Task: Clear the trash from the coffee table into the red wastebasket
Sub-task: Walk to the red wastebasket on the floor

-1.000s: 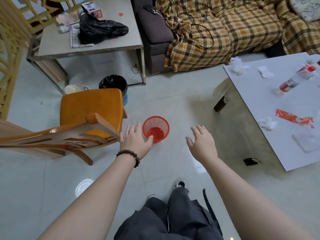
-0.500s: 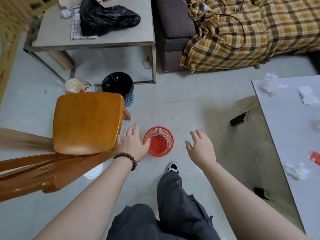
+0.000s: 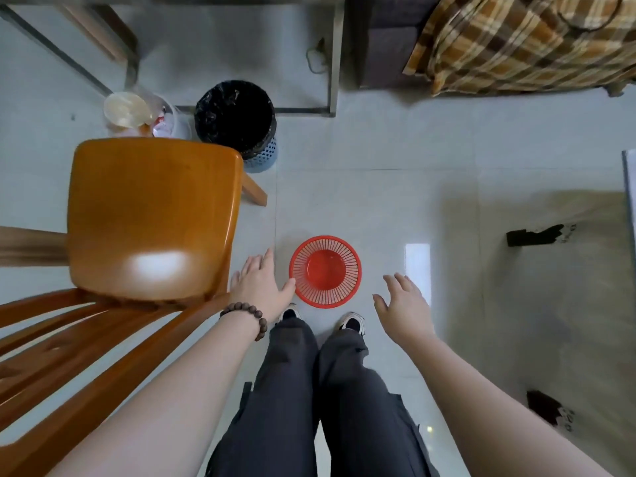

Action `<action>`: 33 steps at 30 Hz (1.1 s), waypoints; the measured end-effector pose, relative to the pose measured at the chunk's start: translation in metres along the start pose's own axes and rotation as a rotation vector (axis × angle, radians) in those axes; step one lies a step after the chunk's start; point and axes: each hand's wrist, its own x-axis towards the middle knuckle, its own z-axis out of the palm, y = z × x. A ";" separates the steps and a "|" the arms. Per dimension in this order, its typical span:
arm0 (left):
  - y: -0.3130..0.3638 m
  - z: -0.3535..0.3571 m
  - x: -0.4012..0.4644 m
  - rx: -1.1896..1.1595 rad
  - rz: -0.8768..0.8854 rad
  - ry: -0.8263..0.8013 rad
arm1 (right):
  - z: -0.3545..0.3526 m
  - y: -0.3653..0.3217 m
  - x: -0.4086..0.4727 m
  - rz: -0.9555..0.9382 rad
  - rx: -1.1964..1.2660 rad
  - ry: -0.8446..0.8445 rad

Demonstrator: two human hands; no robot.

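Note:
The small red mesh wastebasket (image 3: 325, 271) stands upright and empty on the pale tiled floor, just ahead of my two shoes. My left hand (image 3: 262, 287), with a bead bracelet on the wrist, is spread open beside the basket's left rim, thumb at the rim. My right hand (image 3: 404, 306) hovers open a short way right of the basket, holding nothing. Only a thin sliver of the white coffee table (image 3: 629, 187) shows at the right edge; the trash on it is out of view.
An orange wooden chair (image 3: 148, 215) crowds the left, close to my left arm. Behind it stand a black-lined blue bin (image 3: 237, 122) and a lidded container (image 3: 129, 110). A sofa with a plaid blanket (image 3: 523, 39) is at the top right. Grey table legs (image 3: 335, 56) are at top.
My view has tilted down and closed in on the basket; the coffee table slid out to the right. Both hands stay open on either side of the basket, now lower and nearer it.

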 end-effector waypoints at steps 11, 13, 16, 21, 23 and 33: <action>-0.051 0.200 0.187 -0.198 -0.043 -0.210 | 0.177 0.066 0.197 0.086 0.150 -0.139; -0.055 0.227 0.212 -0.216 -0.062 -0.237 | 0.200 0.073 0.222 0.098 0.185 -0.178; -0.055 0.250 0.232 -0.309 -0.017 -0.300 | 0.218 0.079 0.242 0.072 0.298 -0.222; -0.047 0.231 0.226 -0.338 0.042 -0.215 | 0.203 0.075 0.233 0.052 0.412 -0.114; -0.042 0.204 0.216 -0.318 0.068 -0.127 | 0.182 0.066 0.220 0.041 0.443 -0.052; 0.018 -0.005 0.091 -0.230 0.226 0.197 | 0.000 0.007 0.070 0.042 0.492 0.325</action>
